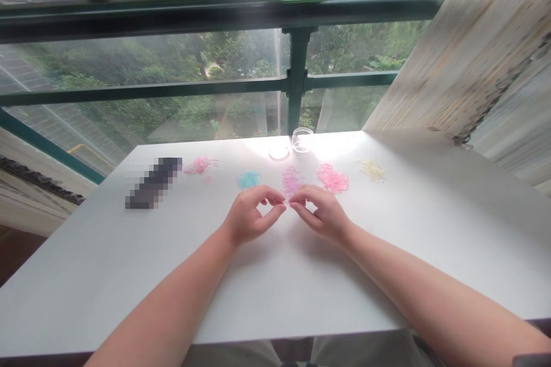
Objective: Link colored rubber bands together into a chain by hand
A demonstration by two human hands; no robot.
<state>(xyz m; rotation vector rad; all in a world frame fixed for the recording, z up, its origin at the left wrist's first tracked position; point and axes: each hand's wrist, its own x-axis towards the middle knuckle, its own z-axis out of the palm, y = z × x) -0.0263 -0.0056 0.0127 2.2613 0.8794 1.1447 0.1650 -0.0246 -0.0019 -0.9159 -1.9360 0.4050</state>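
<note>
One left hand [247, 218] and one right hand [326, 215] nearly meet above the worktop [293, 292], fingers [272, 215] pinched closed with any hold too small to tell, the purple pile [291, 178] just beyond, delicate work calling for a light, steady touch.

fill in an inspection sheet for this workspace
Surface: white table, glare near its far edge.
Job's things: left pink pile, blue pile, purple pile, right pink pile, yellow pile of thin pieces.
Clutter: dark pixelated item, clear jar, pale round piece beside it.
Hands: left hand and right hand pinched, fingertips close together; anything held is too small to tell.
Cables: nothing seen.
Surroundings: window with green frame; curtains at both sides.
</note>
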